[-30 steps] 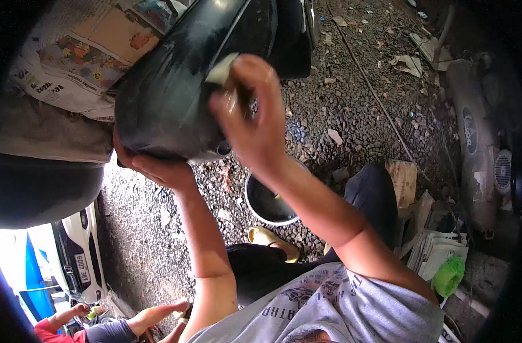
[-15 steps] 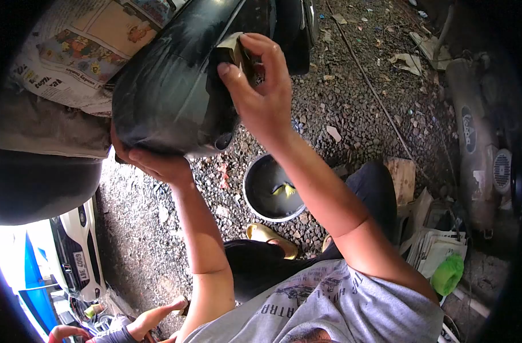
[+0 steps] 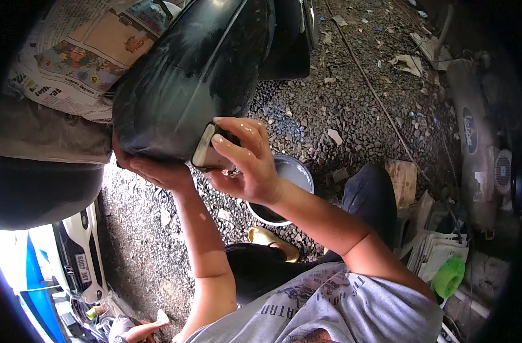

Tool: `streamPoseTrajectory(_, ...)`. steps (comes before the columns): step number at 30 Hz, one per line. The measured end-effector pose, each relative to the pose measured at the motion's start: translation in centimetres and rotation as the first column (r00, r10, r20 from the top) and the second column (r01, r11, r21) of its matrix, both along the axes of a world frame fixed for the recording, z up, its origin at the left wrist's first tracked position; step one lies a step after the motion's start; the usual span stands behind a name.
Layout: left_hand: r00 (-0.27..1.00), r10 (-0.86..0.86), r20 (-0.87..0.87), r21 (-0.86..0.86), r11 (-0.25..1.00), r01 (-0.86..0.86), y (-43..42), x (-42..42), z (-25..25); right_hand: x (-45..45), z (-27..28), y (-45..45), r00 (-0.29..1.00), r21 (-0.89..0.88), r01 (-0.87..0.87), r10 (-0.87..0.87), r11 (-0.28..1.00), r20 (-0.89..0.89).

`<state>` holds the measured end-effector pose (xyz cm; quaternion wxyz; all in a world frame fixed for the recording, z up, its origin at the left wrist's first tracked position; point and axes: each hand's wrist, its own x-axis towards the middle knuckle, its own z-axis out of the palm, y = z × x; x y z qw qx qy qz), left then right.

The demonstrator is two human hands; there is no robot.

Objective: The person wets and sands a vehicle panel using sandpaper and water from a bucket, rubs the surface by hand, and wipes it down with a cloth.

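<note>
A black, wet-looking vehicle fender point(image 3: 175, 86) with pale streaks fills the upper middle of the head view. My left hand point(image 3: 164, 171) cups its lower end from beneath, fingers partly hidden behind the edge. At the fender's lower right corner, my right hand point(image 3: 246, 160) pinches a folded piece of sandpaper point(image 3: 204, 147), light along one side and dark on the other. The sandpaper lies against the corner; my fingers look wet. Below my right hand stands a round basin point(image 3: 298, 171) holding murky water, partly covered by my hand and wrist.
Newspaper point(image 3: 92, 51) covers the surface left of the fender. Gravel point(image 3: 306, 108) spreads underneath. A grey part marked Vespa point(image 3: 469, 131) leans at right, near a green bag point(image 3: 448, 275). At lower left are a white car front point(image 3: 81, 251) and another person's limb point(image 3: 146, 330).
My right hand has moved down with the sandpaper, from the fender's right side to its lower corner, now covering part of the basin. My left hand keeps its place.
</note>
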<state>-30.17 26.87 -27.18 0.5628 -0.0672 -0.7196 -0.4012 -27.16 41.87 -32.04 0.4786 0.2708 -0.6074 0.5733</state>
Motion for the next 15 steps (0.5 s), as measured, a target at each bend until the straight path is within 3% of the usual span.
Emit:
streamPoseTrajectory(4,1.000,-0.018,-0.003,0.046,0.999,0.018,0.1,-0.2,-0.2,-3.3,1.9,1.1,0.999,-0.113,-0.003,-0.003,0.994,-0.046)
streamPoseTrajectory(6,1.000,-0.008,-0.011,0.053,0.999,0.009,0.0,-0.1,-0.3,-4.3,2.9,1.2,0.998,-0.203,0.026,-0.013,0.979,0.061)
streamPoseTrajectory(8,1.000,0.000,-0.019,0.028,1.000,0.000,0.0,-0.2,-0.2,-2.3,2.3,-0.1,0.995,-0.200,0.088,-0.078,0.976,0.059)
streamPoseTrajectory(12,1.000,-0.002,-0.011,0.028,1.000,0.002,-0.2,-0.2,-0.3,-1.0,0.0,0.2,1.000,-0.046,0.012,-0.012,0.999,-0.013)
streamPoseTrajectory(15,0.999,0.041,-0.028,0.002,0.999,-0.041,-0.4,-0.2,-0.4,-4.4,0.4,1.2,0.978,-0.248,0.000,0.052,0.969,0.203)
